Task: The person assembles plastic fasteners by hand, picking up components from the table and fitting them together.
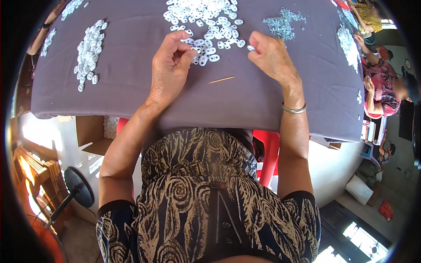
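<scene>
My left hand (pixel 169 72) hovers at the near left edge of a pile of small white oval plastic pieces with holes (pixel 199 11). Its fingers are curled in, and whatever lies between them blends with the white pieces behind. To the right of the pile, my right hand (pixel 272 57) is closed, pinching a white oval plastic piece (pixel 250 47) between thumb and forefinger. A thin wooden toothpick (pixel 222 79) lies on the cloth between and nearer than both hands.
A grey-brown cloth covers the table (pixel 118 94). Another white heap (pixel 90 52) lies at left, a heap of small metallic-looking bits (pixel 284 23) at far right. Other people sit along the right side, one in a red patterned shirt (pixel 381 83). A cardboard box (pixel 94 133) stands below the left edge.
</scene>
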The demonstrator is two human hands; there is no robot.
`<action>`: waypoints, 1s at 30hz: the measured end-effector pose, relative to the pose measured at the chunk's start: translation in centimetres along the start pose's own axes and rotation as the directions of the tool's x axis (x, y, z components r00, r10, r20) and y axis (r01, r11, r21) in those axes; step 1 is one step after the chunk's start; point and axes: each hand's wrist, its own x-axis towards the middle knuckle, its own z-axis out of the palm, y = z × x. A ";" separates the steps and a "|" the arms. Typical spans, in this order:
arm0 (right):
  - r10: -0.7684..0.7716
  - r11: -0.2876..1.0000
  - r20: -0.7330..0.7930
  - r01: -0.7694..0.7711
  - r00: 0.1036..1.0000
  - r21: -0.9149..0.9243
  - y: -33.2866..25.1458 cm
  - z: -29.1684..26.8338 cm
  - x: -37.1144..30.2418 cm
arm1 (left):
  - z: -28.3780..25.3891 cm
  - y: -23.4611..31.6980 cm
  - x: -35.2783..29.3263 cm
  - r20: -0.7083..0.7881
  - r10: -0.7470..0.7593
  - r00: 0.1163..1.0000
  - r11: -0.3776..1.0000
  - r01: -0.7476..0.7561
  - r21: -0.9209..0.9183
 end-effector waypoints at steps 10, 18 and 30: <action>0.205 0.926 0.310 -0.287 0.928 0.245 -0.7 -1.0 0.2 | -0.2 0.0 -0.1 0.007 -0.002 1.000 1.000 0.002 0.010; 0.018 0.900 0.095 -0.058 0.995 0.433 0.7 0.2 0.1 | 0.0 0.1 -0.1 0.007 -0.005 1.000 1.000 0.005 -0.008; -0.147 0.968 0.158 0.108 0.977 0.228 -1.0 0.1 0.1 | -0.1 -0.3 -0.2 -0.011 0.003 1.000 1.000 -0.003 -0.022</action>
